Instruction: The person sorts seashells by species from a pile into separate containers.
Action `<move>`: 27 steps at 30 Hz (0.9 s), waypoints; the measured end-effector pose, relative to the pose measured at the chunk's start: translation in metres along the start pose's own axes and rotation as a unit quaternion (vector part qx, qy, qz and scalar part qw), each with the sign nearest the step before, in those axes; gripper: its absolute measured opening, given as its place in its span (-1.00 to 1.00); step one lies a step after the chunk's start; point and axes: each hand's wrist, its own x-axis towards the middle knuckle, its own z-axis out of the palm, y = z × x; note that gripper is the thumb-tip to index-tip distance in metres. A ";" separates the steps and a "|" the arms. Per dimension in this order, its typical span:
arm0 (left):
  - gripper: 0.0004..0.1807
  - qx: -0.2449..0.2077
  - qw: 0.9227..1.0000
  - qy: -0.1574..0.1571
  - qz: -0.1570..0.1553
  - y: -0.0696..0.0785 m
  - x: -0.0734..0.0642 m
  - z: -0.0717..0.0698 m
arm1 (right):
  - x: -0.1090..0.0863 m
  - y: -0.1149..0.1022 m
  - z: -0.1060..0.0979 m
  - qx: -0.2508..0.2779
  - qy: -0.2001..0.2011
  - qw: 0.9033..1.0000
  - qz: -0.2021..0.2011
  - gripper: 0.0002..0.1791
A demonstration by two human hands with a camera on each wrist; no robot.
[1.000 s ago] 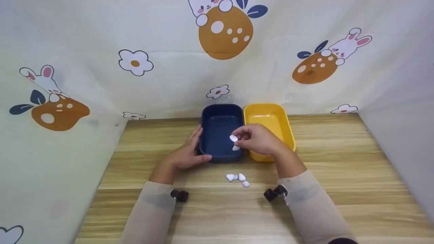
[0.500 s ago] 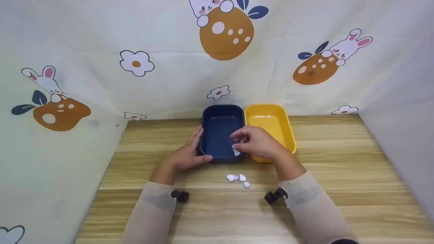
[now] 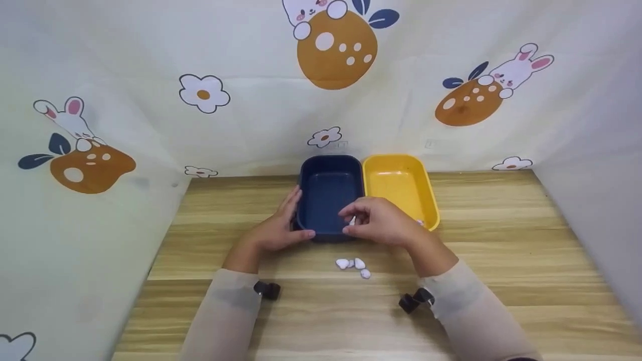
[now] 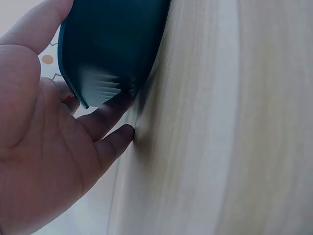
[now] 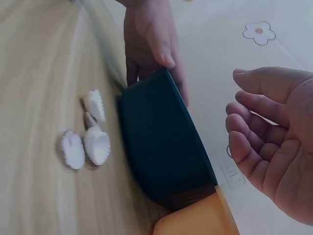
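My left hand [image 3: 273, 230] holds the front left corner of a dark blue plastic bin [image 3: 328, 200]. Its thumb lies at the front rim and its fingers rest along the left outer wall, as the left wrist view also shows. Above the bin's front right edge hovers my right hand [image 3: 378, 220]. In the right wrist view that hand [image 5: 274, 137] has loosely bent fingers, thumb apart, and nothing in its grasp. A white sliver, probably a shell, shows past its fingers in the head view. Several white ribbed seashells [image 5: 97, 146] lie on the table in front of the bin.
A yellow bin [image 3: 434, 210] stands against the blue one's right side, partly covered by my right arm. Something small and whitish [image 3: 420, 222] shows in its front right corner. Behind both bins hangs a printed curtain [image 3: 251, 125]; the wood-grain tabletop [image 3: 331, 321] spreads in front.
A second ago my right hand pinched a white shell over the blue bin; it has let go of the shell and drawn back slightly toward me. My left hand stays in place.
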 end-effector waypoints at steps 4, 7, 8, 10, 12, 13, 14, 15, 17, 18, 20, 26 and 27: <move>0.31 -0.003 1.000 0.000 0.004 0.000 0.000 -0.001 | -0.007 -0.001 0.002 0.002 -0.011 1.000 -0.028 -0.67; 0.32 -0.012 1.000 -0.001 0.010 0.000 0.000 -0.001 | -0.013 -0.001 0.002 -0.001 -0.022 0.999 -0.042 -0.68; 0.32 -0.014 1.000 -0.001 0.013 0.000 0.000 -0.001 | -0.014 0.000 0.002 -0.003 -0.025 0.999 -0.044 -0.68; 0.32 -0.017 1.000 -0.002 0.016 0.000 0.001 -0.001 | -0.018 0.001 0.002 -0.004 -0.029 0.999 -0.044 -0.68; 0.32 -0.014 1.000 -0.002 0.016 -0.001 0.001 0.000 | -0.023 0.003 0.001 -0.003 -0.030 0.999 -0.036 -0.68; 0.33 -0.014 1.000 -0.002 0.014 0.000 0.001 0.000 | -0.025 0.004 0.000 -0.002 -0.031 0.999 -0.032 -0.68; 0.33 -0.014 1.000 -0.003 0.013 0.000 0.001 0.000 | -0.027 0.004 -0.001 -0.001 -0.033 0.999 -0.025 -0.67; 0.33 -0.013 1.000 -0.003 0.012 0.000 0.001 0.000 | -0.029 0.005 -0.002 0.001 -0.034 0.999 -0.020 -0.67; 0.34 -0.012 1.000 -0.004 0.008 0.001 0.001 0.000 | -0.032 0.006 -0.004 0.002 -0.037 0.999 -0.013 -0.67; 0.34 -0.012 1.000 -0.005 0.008 0.002 0.001 0.000 | -0.034 0.006 -0.006 0.002 -0.039 0.999 -0.011 -0.67; 0.34 -0.010 1.000 -0.006 0.003 0.003 0.001 0.000 | -0.036 0.008 -0.007 0.002 -0.042 0.999 -0.011 -0.67; 0.34 -0.008 1.000 -0.006 -0.006 0.008 0.000 -0.001 | -0.042 0.015 -0.011 -0.001 -0.052 0.998 -0.023 -0.66; 0.33 -0.010 1.000 -0.005 -0.006 0.009 -0.001 -0.001 | -0.043 0.016 -0.012 -0.005 -0.054 0.998 -0.024 -0.66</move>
